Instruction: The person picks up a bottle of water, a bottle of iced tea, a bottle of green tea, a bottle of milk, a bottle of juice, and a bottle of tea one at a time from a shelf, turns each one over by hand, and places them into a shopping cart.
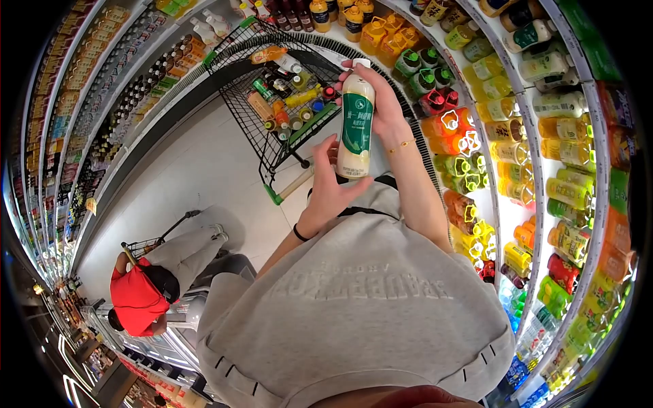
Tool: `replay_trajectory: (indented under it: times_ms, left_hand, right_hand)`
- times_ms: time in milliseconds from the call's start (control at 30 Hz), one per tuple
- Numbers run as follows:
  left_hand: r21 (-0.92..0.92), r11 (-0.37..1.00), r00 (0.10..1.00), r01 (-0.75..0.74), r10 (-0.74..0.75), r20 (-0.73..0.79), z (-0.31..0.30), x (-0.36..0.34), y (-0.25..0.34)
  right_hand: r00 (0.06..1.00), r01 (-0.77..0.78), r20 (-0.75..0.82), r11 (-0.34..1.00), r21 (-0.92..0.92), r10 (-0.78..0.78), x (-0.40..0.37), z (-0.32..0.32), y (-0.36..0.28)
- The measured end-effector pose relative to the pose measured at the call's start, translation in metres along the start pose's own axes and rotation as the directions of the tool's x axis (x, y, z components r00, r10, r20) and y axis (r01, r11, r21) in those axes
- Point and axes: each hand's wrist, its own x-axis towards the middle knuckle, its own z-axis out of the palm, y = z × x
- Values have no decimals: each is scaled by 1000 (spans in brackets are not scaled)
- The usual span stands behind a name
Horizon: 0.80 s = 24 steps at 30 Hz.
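Note:
A milk-tea-like drink bottle (355, 129) with a white cap, pale contents and a green label stands nearly upright in front of my chest. My right hand (384, 102) is closed around its upper part from behind and the right side, below the cap. My left hand (330, 187) cups the lower end, its fingers at the left side and its thumb under the base. A wire shopping cart (255, 136) with green corner pieces stands just beyond the bottle on the left. Inside it lie several drinks, among them an orange-labelled bottle (269, 54) and a green can (262, 88).
Shelves of bottled drinks (513, 132) curve close along my right side. More stocked shelves (146, 75) run along the left. On the floor (252, 217) at the lower left, a person in a red shirt (139, 296) is beside another cart (146, 245).

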Motion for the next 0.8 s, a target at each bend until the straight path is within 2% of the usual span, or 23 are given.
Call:
replay_trajectory:
  times_ms: [33,67,133,233,300,367,400,500,533,567,633,667,700,733,767,800]
  left_hand:
    - [-191,980,998,53,-45,47,2,-2,0]
    - [-192,980,998,57,-50,37,5,-4,-3]
    - [-472,855,974,215,-153,167,11,-4,-10]
    - [-422,874,962,241,-159,220,20,-10,-9]
    - [-482,835,961,266,-189,202,29,-11,0]
    - [-400,905,989,142,-113,95,40,-14,8]
    - [-398,910,992,116,-123,9,47,-14,15]
    - [-291,952,994,93,-107,-32,62,-24,37]
    - [-305,949,989,81,-114,-92,70,-27,45]
    - [-308,949,991,72,-103,-86,75,-30,56]
    - [-39,992,983,117,-121,-137,82,-33,83]
    - [9,997,972,81,-77,-221,91,-31,90]
    - [7,997,974,72,-69,-217,98,-30,91]
    - [102,994,964,40,-12,-265,106,-29,90]
    - [198,980,949,15,49,-311,112,-27,88]
    - [198,980,947,9,55,-317,116,-23,87]
  right_hand:
    - [1000,-9,4,1000,-3,9,-2,0,0]
    - [999,12,41,1000,-3,-12,-4,-1,0]
    - [990,58,128,998,-28,-54,-8,-2,-1]
    - [979,108,182,989,-100,-89,-21,-2,-5]
    - [967,163,225,969,-185,-120,-28,-4,-15]
    - [967,206,210,921,-331,-141,-42,-3,-30]
    - [967,234,195,875,-424,-164,-50,-5,-37]
    - [938,325,290,772,-546,-190,-74,-6,-67]
    - [936,333,290,767,-549,-199,-79,-10,-75]
    - [918,373,344,724,-580,-197,-83,-14,-84]
    - [898,417,393,672,-612,-199,-95,-19,-100]
    - [879,447,429,678,-583,-211,-102,-18,-109]
    - [857,477,465,684,-552,-222,-108,-17,-119]
    - [834,531,487,617,-580,-260,-115,-13,-128]
    - [831,536,492,614,-580,-261,-122,-11,-137]
    - [811,575,527,517,-634,-256,-128,-10,-146]
